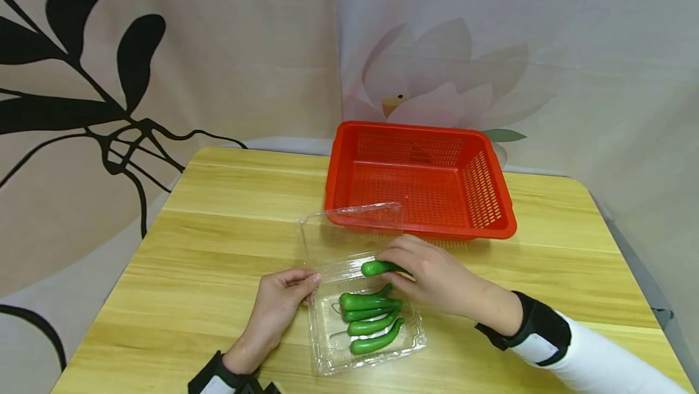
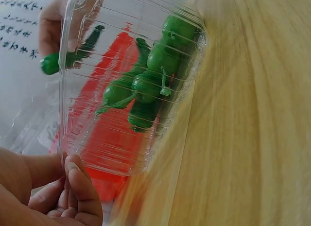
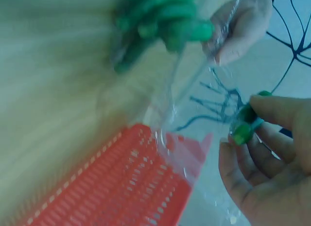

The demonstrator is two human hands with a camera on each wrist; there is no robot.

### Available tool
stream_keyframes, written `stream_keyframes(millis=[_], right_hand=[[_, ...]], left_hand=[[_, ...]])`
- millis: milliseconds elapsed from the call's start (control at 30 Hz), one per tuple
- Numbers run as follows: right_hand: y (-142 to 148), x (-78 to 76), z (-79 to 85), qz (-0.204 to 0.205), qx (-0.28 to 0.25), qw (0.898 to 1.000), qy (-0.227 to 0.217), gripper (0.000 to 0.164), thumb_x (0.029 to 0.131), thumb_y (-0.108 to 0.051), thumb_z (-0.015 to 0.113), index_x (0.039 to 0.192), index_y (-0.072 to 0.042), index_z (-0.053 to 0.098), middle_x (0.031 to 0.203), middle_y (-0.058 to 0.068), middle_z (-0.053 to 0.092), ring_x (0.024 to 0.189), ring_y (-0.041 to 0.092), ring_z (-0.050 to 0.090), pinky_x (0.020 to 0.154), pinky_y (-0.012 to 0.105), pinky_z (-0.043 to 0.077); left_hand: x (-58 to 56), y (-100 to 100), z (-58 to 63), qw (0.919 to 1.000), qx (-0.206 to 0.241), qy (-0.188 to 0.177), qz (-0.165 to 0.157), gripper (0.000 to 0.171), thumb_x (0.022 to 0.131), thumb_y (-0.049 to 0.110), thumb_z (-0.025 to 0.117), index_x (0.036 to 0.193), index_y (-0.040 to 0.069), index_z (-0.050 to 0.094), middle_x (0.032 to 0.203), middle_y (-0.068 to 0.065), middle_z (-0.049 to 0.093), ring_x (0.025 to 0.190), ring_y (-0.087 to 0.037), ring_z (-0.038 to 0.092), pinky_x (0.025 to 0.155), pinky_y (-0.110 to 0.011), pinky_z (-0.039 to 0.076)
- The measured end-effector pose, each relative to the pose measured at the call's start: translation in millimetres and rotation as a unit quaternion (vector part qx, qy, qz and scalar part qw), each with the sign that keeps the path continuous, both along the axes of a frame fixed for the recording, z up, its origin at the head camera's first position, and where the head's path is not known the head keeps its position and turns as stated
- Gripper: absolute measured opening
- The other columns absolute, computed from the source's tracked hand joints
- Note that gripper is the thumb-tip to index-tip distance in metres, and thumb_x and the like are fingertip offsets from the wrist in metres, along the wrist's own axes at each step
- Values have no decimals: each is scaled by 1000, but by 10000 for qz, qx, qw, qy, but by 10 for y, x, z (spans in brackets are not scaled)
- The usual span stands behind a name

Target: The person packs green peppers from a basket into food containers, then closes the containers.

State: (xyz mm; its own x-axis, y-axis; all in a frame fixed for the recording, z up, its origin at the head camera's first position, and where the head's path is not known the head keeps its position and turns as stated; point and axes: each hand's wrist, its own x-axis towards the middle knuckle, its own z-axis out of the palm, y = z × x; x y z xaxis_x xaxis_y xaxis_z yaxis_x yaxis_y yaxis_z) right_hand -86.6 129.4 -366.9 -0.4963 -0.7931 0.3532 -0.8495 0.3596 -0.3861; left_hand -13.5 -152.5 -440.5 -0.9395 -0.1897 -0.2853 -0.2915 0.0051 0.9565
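A clear plastic clamshell box (image 1: 322, 345) lies open on the table with several green chili peppers (image 1: 371, 303) side by side in its base. Its lid (image 1: 349, 233) is folded back and overlaps the front of the red basket. My left hand (image 1: 278, 303) pinches the box's left rim between thumb and fingers, close up in the left wrist view. Above the hinge side, my right hand (image 1: 431, 272) holds one green chili pepper (image 1: 377, 268) between thumb and fingertips. That pepper also shows in the right wrist view, where the box's peppers are blurred.
A red perforated plastic basket (image 1: 420, 233) stands at the back of the wooden table (image 1: 218, 224), right behind the box. Patterned cloth (image 1: 262, 48) hangs behind the table.
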Motion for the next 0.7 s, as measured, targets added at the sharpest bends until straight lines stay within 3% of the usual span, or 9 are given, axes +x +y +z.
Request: stream_keyframes(millis=[300, 700], right_hand=[[-74, 185, -219, 586, 634, 9962, -105, 24, 91, -10, 83, 112, -10, 72, 107, -4, 69, 98, 8, 64, 87, 23, 56], [-167, 312, -371, 745, 1043, 9912, 330, 15, 87, -10, 84, 97, -12, 73, 91, -7, 66, 85, 6, 60, 77, 19, 53]], left_hand=[[1, 2, -15, 10000, 5, -11, 36, 22, 92, 7, 81, 108, -8, 77, 82, -14, 74, 63, -13, 62, 58, -24, 54], [3, 17, -31, 10000, -24, -21, 42, 20, 91, 5, 81, 106, -7, 77, 81, -13, 73, 62, -13, 62, 58, -24, 54]])
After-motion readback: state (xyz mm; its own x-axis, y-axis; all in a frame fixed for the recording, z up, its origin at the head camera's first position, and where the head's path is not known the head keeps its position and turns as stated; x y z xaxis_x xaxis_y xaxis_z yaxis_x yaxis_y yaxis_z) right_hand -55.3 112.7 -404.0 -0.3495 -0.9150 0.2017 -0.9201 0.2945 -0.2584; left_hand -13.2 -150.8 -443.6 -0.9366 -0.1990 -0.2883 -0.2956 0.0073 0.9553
